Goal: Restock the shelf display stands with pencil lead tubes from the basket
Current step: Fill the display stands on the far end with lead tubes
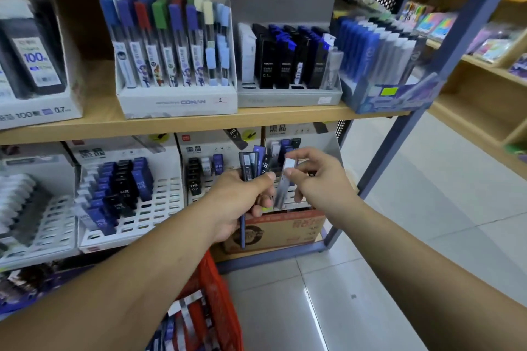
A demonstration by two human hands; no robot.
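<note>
While the left hand (242,199) grips a fanned bundle of tubes (250,164), their ends pointing up, the right hand (316,177) pinches one grey lead tube (284,184) near its top between thumb and fingertips. That tube stands almost upright, its lower end leaning left towards the bundle. The slotted display stand (328,148) on the lower shelf lies directly beyond it, on the far side. The right hand is judged nearer the stand. The red basket (216,288) sits near, below the left forearm.
</note>
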